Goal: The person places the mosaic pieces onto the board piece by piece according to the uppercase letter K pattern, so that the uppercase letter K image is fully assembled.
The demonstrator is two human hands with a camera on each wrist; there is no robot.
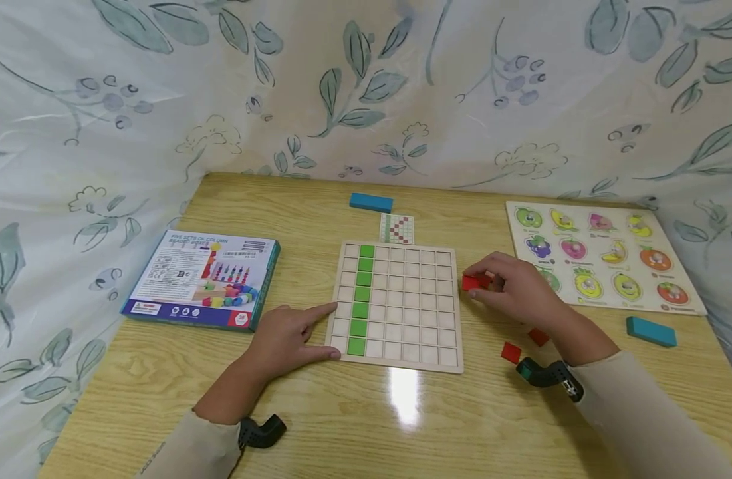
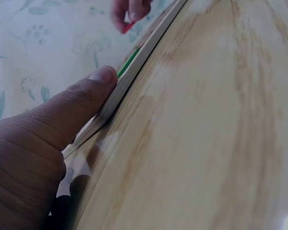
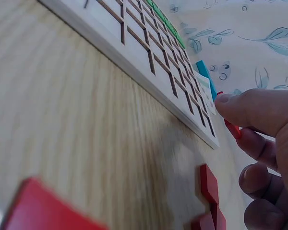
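A square wooden grid board (image 1: 411,299) lies in the middle of the table, with green tiles (image 1: 361,293) filling its second column from the left. My left hand (image 1: 282,342) is at the board's left edge, index finger and thumb stretched out to touch it. The left wrist view shows the thumb (image 2: 86,96) against the rim. Just off the board's right edge, my right hand (image 1: 515,286) pinches a red tile (image 3: 233,128) between thumb and finger. Loose red tiles (image 1: 510,352) lie on the table below that hand; the right wrist view shows several.
A small pattern card (image 1: 397,229) with green and red squares lies behind the board, beside a blue block (image 1: 371,201). At left is a boxed beads set (image 1: 201,279). A fruit puzzle board (image 1: 580,231) and a second blue block (image 1: 651,331) lie at right.
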